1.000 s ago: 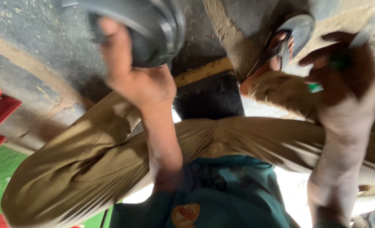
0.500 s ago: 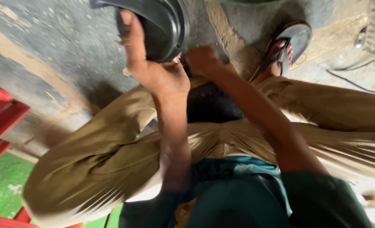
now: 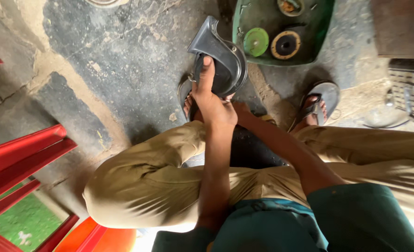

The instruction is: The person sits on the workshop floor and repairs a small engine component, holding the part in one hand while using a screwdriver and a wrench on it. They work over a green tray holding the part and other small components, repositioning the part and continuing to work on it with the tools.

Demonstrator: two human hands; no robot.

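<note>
Since the earlier frame, the dark grey snail-shaped metal horn has dropped from the top edge to lie fully in view, just beside the green plastic tray of round parts. Below that tray, khaki-trousered legs span the cracked concrete floor. Red plastic chair rails sit well to its left. Left hand grips the horn's underside, fingers closed, thumb laid upward across its face. Right hand sits behind the left, touching it; its grip cannot be told.
</note>
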